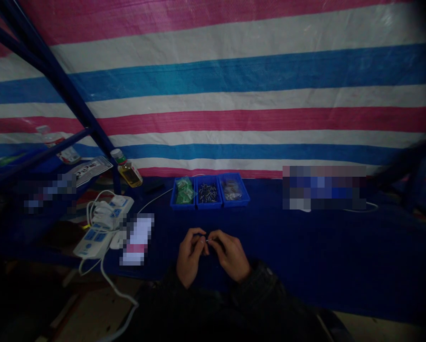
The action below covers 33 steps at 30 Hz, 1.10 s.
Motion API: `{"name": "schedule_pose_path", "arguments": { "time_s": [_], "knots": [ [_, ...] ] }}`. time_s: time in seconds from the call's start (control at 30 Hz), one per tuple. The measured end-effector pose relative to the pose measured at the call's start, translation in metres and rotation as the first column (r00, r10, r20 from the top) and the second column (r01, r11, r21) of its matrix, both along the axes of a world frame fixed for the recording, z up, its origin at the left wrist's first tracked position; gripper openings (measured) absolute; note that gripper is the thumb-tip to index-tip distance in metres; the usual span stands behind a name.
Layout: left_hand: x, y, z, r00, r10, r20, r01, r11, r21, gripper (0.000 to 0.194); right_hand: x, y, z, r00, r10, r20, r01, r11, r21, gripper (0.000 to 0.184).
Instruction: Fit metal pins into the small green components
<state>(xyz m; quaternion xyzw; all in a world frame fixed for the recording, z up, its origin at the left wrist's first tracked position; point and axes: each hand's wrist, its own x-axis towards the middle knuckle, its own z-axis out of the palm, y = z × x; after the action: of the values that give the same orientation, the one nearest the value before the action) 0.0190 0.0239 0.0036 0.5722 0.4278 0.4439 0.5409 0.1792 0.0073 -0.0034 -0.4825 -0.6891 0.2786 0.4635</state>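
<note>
My left hand [190, 256] and my right hand [230, 254] meet low in the middle of the view, above the dark blue table cover [305, 251]. Between their fingertips is a small metal pin [208, 240], mostly hidden by my fingers. Beyond my hands, several blue plastic trays stand side by side. The left tray [183, 207] holds green packets, the middle tray [209, 206] holds many dark pin-like parts, and the right tray [235, 203] holds a clear bag of small parts.
Two white power strips [91, 247] with tangled white cables lie to the left, near a blurred pale packet [137, 238]. A bottle of yellow liquid [127, 172] stands behind them beside a blue metal shelf frame [59, 90]. A striped tarpaulin [213, 99] forms the back wall.
</note>
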Motion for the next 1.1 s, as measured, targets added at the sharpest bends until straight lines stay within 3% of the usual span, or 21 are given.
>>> {"name": "schedule_pose_path", "arguments": {
  "time_s": [0.2, 0.57, 0.77, 0.93, 1.1],
  "knots": [
    [0.0013, -0.0009, 0.0025, 1.0, 0.0, 0.002, 0.0, 1.0, -0.004, 0.022, 0.0015, 0.0012, -0.0006, 0.999, -0.022, 0.028, 0.023, 1.0, -0.015, 0.02],
    [0.0008, -0.0002, -0.0004, 1.0, 0.006, 0.009, -0.006, 1.0, 0.003, 0.022, 0.0003, 0.0012, -0.0009, 1.0, -0.025, 0.02, 0.025, 1.0, 0.0, 0.014],
    [0.0005, 0.0, -0.0012, 1.0, 0.018, 0.008, -0.019, 1.0, 0.011, 0.022, 0.0008, 0.0011, 0.0032, 0.994, -0.08, 0.069, 0.082, 0.996, -0.025, 0.024],
    [-0.0006, 0.0008, -0.0011, 0.999, 0.036, 0.012, -0.036, 0.999, 0.014, 0.021, 0.0014, -0.0018, 0.0072, 1.0, -0.028, -0.006, 0.028, 0.999, -0.03, 0.01],
    [0.0003, 0.0007, -0.0004, 0.999, 0.04, 0.017, -0.04, 0.999, 0.005, 0.022, 0.0006, 0.0001, 0.0025, 0.999, -0.036, 0.009, 0.036, 0.999, -0.031, 0.013]
  ]
}}
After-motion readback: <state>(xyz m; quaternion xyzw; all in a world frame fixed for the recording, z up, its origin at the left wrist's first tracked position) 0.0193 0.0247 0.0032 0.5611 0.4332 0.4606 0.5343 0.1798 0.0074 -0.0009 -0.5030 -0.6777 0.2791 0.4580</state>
